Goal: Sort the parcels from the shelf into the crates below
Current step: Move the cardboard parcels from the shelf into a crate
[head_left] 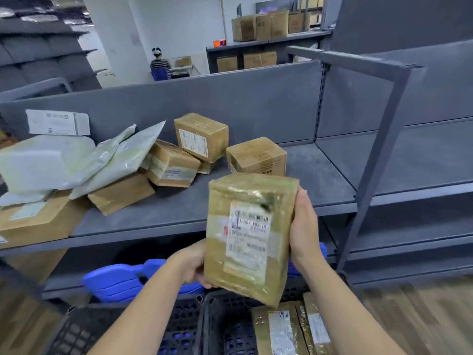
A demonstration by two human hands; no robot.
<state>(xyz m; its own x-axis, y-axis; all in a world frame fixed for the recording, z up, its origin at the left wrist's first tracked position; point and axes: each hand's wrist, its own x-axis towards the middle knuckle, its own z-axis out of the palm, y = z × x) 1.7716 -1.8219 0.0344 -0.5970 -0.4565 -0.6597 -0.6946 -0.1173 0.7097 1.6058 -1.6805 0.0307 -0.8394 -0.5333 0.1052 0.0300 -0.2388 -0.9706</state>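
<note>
- A taped brown parcel (250, 234) is held upright in the air, in front of the grey shelf (307, 180) and above the black crates (179, 326).
- The left hand (192, 262) grips its lower left edge, fingers (202, 281) curled round it.
- The right hand (303, 226) clasps its right side.
- Other parcels (202, 135) lie on the shelf, and some flat ones (281, 329) in the right crate.

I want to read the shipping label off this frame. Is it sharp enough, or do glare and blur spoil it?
Head view: label on the taped parcel is soft, barcode visible, print unreadable; glare streaks the tape above it; head view's edges smear, wooden floor blurred, shelf lines bowed by wide-angle.
</note>
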